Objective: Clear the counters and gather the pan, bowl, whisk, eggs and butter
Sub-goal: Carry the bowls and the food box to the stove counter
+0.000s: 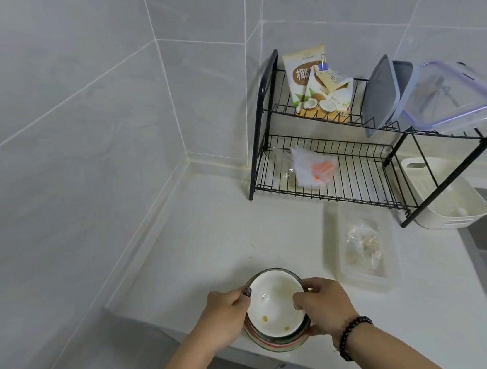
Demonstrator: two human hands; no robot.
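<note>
The bowl (pixel 276 303) sits between your hands: your left hand (pixel 225 317) and right hand (pixel 324 304) each grip its rim, fingers curled.

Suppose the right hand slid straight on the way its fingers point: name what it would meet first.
The right hand grips the bowl at its right rim, fingers pointing left across it. Going straight on, it would probably meet the left hand on the opposite rim.

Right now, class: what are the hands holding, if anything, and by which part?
Both hands, left and right, hold the bowl by opposite sides of its rim, at the counter edge.
</note>
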